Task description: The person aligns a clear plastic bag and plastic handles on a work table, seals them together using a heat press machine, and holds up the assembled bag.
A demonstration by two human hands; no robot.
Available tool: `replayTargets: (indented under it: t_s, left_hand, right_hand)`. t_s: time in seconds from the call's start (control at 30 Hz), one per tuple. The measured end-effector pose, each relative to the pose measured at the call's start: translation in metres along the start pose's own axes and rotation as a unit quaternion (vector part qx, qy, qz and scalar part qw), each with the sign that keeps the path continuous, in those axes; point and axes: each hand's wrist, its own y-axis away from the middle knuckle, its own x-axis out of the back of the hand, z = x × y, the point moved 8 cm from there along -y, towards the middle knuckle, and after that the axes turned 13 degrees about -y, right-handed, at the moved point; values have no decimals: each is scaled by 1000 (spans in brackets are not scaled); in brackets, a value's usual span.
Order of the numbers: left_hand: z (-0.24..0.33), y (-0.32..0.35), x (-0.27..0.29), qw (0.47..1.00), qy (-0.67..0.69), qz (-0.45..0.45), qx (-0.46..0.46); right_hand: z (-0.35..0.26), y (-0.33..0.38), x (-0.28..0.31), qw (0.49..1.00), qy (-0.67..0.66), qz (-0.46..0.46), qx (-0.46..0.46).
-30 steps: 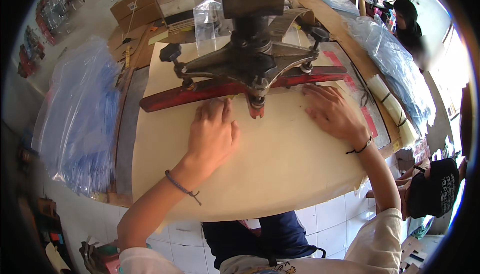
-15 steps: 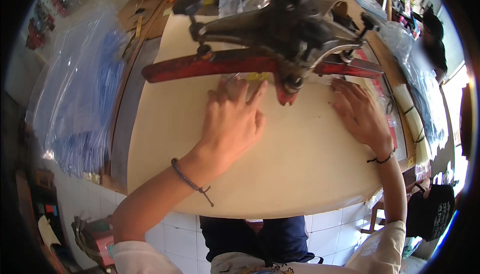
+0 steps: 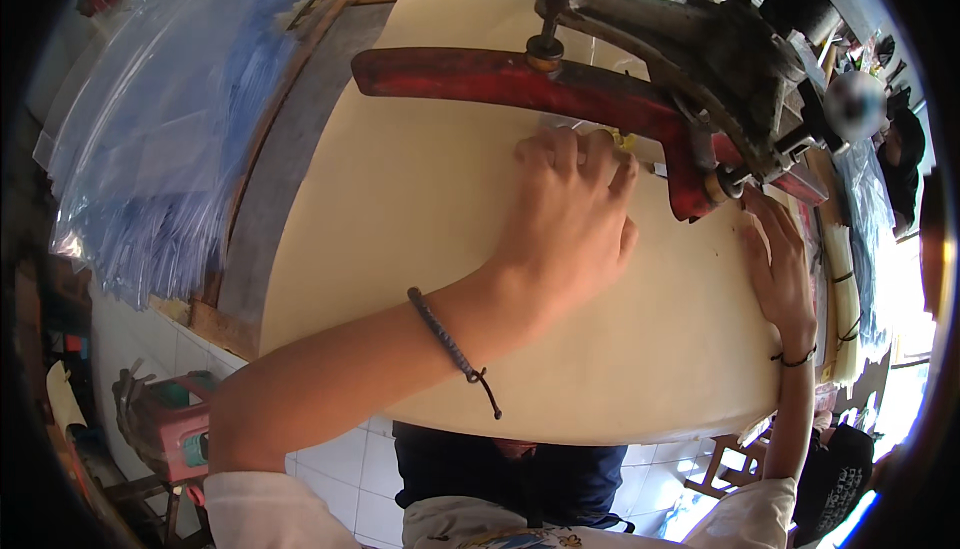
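Observation:
My left hand [image 3: 570,209] lies palm down on a large cream-coloured sheet [image 3: 400,249], fingers spread and slightly bent. Its fingertips reach just in front of a red metal bar [image 3: 450,81], beside a small yellow piece [image 3: 622,139] and a bit of clear plastic. Whether they press on that plastic I cannot tell. My right hand [image 3: 780,264] rests on the sheet's right side with its fingers stretched forward, tips near the bar's right end and partly hidden. The bar hangs under a dark metal machine arm [image 3: 690,49] with screw posts, above the sheet.
A thick stack of clear bluish plastic sheets [image 3: 170,129] lies at the left of the table. On the right are a bundle of pale strips [image 3: 842,289] and more clear plastic [image 3: 865,209]. A pink stool [image 3: 180,424] stands lower left on white tiles.
The view has swung, so the machine and both hands appear farther right. My left hand's fingers now sit closer to the yellow piece, and its index finger is less extended.

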Motion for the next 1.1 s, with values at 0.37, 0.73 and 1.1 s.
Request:
replayTargets:
  t_s: [0.37, 0.73, 1.1]
  left_hand:
    - [-2, -2, 4, 999, 24, -39, -16]
    - [-3, -5, 14, 998, 27, -46, -33]
    - [1, -10, 11, 996, 36, -77, -33]
  right_hand:
    - [5, 12, 28, 991, 53, 117, -40]
    - [12, 4, 22, 990, 25, 23, -138]
    - [20, 9, 23, 989, 19, -12, -147]
